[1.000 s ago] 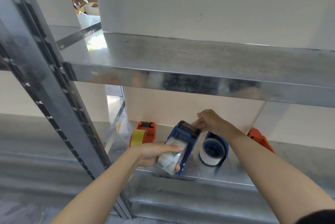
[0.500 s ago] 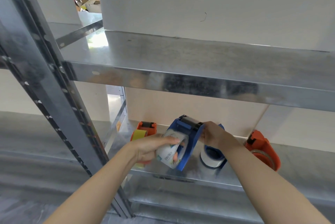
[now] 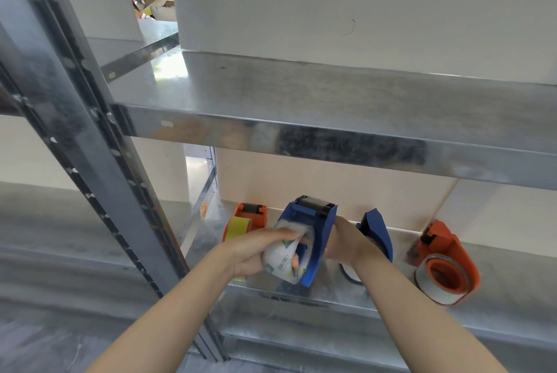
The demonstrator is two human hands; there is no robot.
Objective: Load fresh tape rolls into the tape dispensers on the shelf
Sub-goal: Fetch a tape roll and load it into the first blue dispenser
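A blue tape dispenser (image 3: 316,222) is held upright over the near edge of the lower metal shelf (image 3: 497,297), its roller and cutter end pointing up and away. The left hand (image 3: 256,252) is wrapped around a clear tape roll (image 3: 281,264) with a printed paper core, its fingers curled over the roll's outer face and one fingertip seen through the core opening; the roll is pressed against the dispenser's left side, partly inside the blue frame. The right hand (image 3: 346,241) is closed on the dispenser's right side, its fingers hidden behind the blue body. To the left, farther back on the same shelf, an orange dispenser (image 3: 251,212) loaded with a yellow tape roll (image 3: 238,228) is seen, just beside the left hand. Behind the right wrist a second blue dispenser (image 3: 376,231) stands, holding a pale roll that is mostly covered by the forearm. Farther right, well apart from the hands, another orange dispenser (image 3: 449,264) lies on the shelf with a whitish roll (image 3: 434,291) around its hub. An upper metal shelf (image 3: 331,107) spans the view above, and a perforated steel upright (image 3: 90,161) runs down the left.
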